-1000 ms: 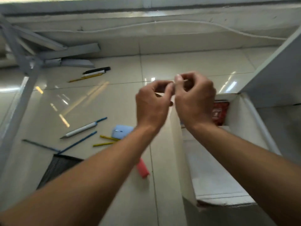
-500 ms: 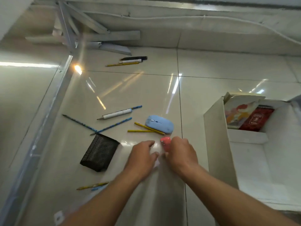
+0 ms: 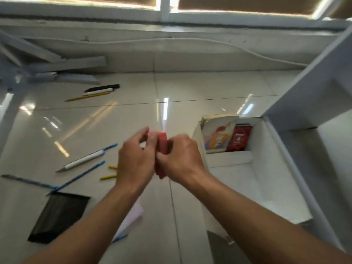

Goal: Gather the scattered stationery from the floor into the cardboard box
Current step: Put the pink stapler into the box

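Both hands hold a pink-red oblong thing (image 3: pixel 163 143) in the air above the tiled floor. My left hand (image 3: pixel 135 162) pinches its upper end and my right hand (image 3: pixel 181 161) grips its lower part. The open white cardboard box (image 3: pixel 266 191) lies just to the right of them; a picture booklet (image 3: pixel 217 138) and a red booklet (image 3: pixel 239 139) stand at its far end. Pens and pencils lie left of my hands: a white pen (image 3: pixel 85 160), a blue pencil (image 3: pixel 76 178), yellow pencil ends (image 3: pixel 108 177).
A black mesh pen holder (image 3: pixel 59 216) lies on its side at the lower left. More pens (image 3: pixel 101 90) rest near the far wall. A white sheet (image 3: pixel 136 214) shows under my left forearm. White metal frame legs (image 3: pixel 7 111) stand left, a white furniture panel (image 3: pixel 314 88) right.
My hands were down on the floor at the pink-red thing; now they are raised with it between them, closer to the box. The view has tilted upward.
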